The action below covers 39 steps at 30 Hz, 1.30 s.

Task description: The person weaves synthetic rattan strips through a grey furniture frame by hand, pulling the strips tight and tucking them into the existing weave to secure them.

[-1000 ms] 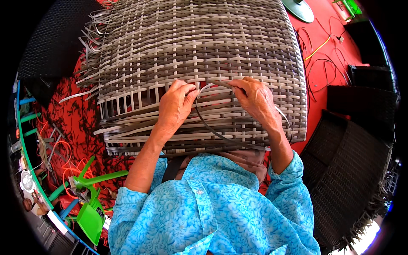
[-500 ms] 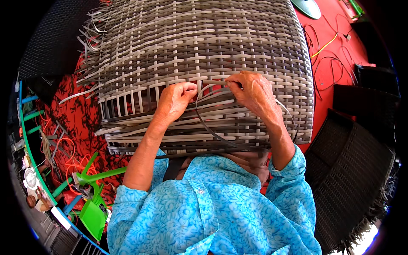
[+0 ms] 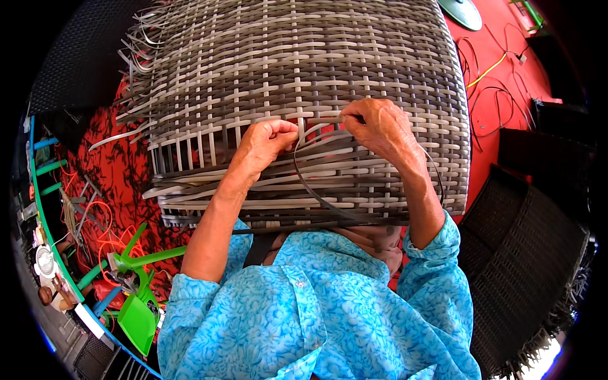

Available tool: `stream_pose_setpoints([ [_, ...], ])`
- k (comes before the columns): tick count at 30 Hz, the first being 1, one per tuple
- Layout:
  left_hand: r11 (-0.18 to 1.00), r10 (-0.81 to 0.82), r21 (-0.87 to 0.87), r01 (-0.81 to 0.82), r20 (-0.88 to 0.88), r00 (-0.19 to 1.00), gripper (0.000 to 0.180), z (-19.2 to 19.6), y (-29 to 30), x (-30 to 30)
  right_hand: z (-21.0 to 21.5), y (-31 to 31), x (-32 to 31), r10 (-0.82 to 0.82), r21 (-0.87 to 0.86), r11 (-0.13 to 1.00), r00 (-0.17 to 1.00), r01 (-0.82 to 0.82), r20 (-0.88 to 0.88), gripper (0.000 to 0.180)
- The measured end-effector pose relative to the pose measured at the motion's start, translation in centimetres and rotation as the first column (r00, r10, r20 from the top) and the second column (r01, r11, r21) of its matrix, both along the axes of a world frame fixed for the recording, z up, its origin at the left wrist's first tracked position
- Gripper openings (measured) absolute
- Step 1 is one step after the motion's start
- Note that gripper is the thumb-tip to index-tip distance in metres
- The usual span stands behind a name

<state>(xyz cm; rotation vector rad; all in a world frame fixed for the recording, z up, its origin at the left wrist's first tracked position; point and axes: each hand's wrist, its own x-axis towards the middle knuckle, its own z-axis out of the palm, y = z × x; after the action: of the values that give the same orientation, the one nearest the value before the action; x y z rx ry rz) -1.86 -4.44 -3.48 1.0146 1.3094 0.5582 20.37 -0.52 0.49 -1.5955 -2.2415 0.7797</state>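
A large woven panel of grey and brown flat plastic strips (image 3: 316,63) lies in front of me, its near part partly unwoven. My left hand (image 3: 263,145) is closed in a pinch beside a pale upright strand, at the edge of the open gap. A dark weaving strip (image 3: 310,190) curves down from its fingertips toward my lap. My right hand (image 3: 383,130) pinches a grey strip just right of the gap, its thumb and forefinger together. Whether both hands hold the same strip is hard to see. Several loose strips (image 3: 266,183) lie bunched below the hands.
Frayed strip ends (image 3: 136,57) stick out at the panel's far left. A green dustpan (image 3: 137,320) and orange cord lie at the left on the red floor, among dark scraps. Cables (image 3: 500,95) run along the right. A dark woven piece (image 3: 525,253) stands at the right.
My right hand has turned slightly and sits a touch higher against the weave. The left hand keeps its pinch at the gap. The whole view has shifted a little.
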Motion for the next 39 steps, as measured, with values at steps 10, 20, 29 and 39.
stream_pose_setpoints([
  [10,0.914,0.086,0.378,0.147,-0.536,0.84,0.017,0.2,-0.6,1.4,-2.2,0.0,-1.0,0.061,-0.165,0.984,0.997,-0.068,-0.049,0.02],
  [20,0.819,0.111,0.465,0.337,-0.704,0.702,0.011,0.1,-0.3,2.0,-2.7,0.0,-0.8,0.091,0.009,0.996,0.996,-0.091,-0.009,0.013],
  [29,0.931,0.347,0.124,-0.344,-0.006,0.938,0.012,-0.2,0.7,-1.9,-2.2,-0.4,-2.0,0.166,0.312,0.936,0.986,-0.163,0.017,0.014],
  [39,0.948,0.277,0.136,-0.287,0.09,0.957,0.013,-0.1,-0.7,-4.4,-3.2,0.4,-7.4,0.127,-0.262,0.946,0.962,-0.19,-0.24,0.024],
])
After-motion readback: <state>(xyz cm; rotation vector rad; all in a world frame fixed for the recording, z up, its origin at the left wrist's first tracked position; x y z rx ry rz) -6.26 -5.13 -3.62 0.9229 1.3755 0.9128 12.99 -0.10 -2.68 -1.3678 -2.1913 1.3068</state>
